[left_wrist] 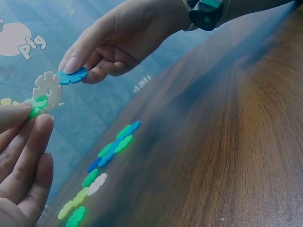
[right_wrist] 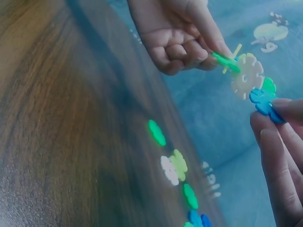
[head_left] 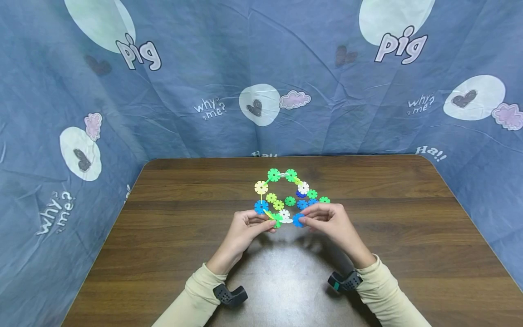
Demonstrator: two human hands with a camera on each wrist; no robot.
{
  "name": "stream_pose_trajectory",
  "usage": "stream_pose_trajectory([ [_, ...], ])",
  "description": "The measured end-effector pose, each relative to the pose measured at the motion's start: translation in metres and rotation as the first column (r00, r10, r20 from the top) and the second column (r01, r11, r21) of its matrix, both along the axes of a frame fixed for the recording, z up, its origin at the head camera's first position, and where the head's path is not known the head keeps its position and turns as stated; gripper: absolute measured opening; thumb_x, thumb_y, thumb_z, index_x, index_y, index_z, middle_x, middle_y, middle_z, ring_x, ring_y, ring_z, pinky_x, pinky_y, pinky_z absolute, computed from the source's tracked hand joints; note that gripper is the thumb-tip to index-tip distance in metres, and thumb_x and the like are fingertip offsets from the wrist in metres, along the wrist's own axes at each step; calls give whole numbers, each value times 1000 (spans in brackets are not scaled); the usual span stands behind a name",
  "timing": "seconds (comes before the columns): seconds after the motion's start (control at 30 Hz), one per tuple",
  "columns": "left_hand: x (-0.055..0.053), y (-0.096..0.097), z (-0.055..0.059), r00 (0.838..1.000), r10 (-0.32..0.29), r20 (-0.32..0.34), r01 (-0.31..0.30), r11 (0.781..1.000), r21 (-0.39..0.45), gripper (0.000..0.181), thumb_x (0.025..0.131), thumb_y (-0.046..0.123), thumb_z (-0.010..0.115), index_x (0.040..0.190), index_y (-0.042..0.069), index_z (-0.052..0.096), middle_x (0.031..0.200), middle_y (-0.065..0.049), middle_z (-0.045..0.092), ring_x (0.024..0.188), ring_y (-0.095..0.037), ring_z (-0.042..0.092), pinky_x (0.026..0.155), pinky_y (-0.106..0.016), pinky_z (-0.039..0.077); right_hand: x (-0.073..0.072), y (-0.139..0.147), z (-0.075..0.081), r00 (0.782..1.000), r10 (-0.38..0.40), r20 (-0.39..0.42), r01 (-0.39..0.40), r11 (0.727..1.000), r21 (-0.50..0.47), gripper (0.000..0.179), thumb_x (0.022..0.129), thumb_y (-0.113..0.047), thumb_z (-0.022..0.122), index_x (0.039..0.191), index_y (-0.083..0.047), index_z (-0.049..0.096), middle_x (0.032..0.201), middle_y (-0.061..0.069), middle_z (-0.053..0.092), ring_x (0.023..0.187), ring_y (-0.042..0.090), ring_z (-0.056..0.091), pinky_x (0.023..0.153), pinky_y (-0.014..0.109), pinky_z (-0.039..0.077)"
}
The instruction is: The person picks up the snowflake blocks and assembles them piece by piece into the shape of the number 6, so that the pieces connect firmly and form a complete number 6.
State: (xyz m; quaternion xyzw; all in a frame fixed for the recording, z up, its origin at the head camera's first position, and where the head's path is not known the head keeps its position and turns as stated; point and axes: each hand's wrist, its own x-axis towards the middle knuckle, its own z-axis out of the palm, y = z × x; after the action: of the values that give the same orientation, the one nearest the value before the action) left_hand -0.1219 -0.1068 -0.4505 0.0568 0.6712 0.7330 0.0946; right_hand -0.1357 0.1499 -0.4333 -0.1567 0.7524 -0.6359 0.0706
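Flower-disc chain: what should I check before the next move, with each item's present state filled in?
1. Left hand pinching the green disc: ok.
2. Right hand pinching the blue disc: ok.
3. Blue disc touching the white disc between the hands: ok.
4. Blue disc fully seated in a slot: cannot tell, too small.
5. Chain closed into a ring: cannot tell; loose discs crowd that stretch in the head view.
6. Loose discs on the table: ok.

Blue disc (right_wrist: 261,97) against white disc (right_wrist: 248,78)
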Motion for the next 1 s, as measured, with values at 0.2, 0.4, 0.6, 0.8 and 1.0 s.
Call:
stream_pose_trajectory([
  [0.2, 0, 0, 0, 1000, 1, -15, -1, 1000, -7, 22, 92, 0, 74, 104, -17, 68, 84, -8, 79, 73, -10, 76, 81, -25, 62, 0, 1, 2, 1000, 7, -21, -6, 1000, 22, 15, 90, -10, 80, 102, -1, 77, 92, 19, 79, 77, 18, 78, 67, 35, 65],
  [0.4, 0, 0, 1, 1000, 13, -16, -13, 1000, 9, 21, 91, -2, 74, 104, -17, 67, 87, -12, 79, 73, -11, 77, 82, -28, 63, 0, 1, 1, 999, 5, -34, -5, 1000, 17, 15, 90, -8, 80, 102, 0, 77, 90, 18, 79, 74, 11, 77, 64, 32, 64],
  [0.6, 0, 0, 0, 1000, -7, -19, 7, 1000, 13, 21, 92, -1, 74, 104, -17, 67, 85, -7, 79, 73, -11, 76, 81, -28, 63, 0, 1, -1, 998, 9, -62, -9, 1000, 7, 14, 90, -7, 79, 102, 0, 76, 89, 19, 79, 73, 9, 76, 63, 33, 64],
  [0.8, 0, 0, 0, 999, -19, -28, 19, 1000, -2, 21, 92, -1, 74, 104, -17, 68, 85, -6, 80, 73, -12, 76, 80, -27, 63, 1, 1, 0, 998, 4, -62, -3, 1000, 15, 13, 90, -8, 79, 102, -1, 77, 89, 18, 79, 73, 7, 75, 64, 39, 64],
  [1.0, 0, 0, -1, 999, -26, -37, 25, 1000, -11, 22, 92, -1, 74, 105, -18, 68, 90, -16, 79, 73, -12, 76, 80, -29, 64, 1, 1, 1, 998, -5, -55, 7, 1000, 26, 14, 90, -9, 80, 102, -2, 77, 90, 19, 79, 73, 7, 75, 64, 41, 64],
])
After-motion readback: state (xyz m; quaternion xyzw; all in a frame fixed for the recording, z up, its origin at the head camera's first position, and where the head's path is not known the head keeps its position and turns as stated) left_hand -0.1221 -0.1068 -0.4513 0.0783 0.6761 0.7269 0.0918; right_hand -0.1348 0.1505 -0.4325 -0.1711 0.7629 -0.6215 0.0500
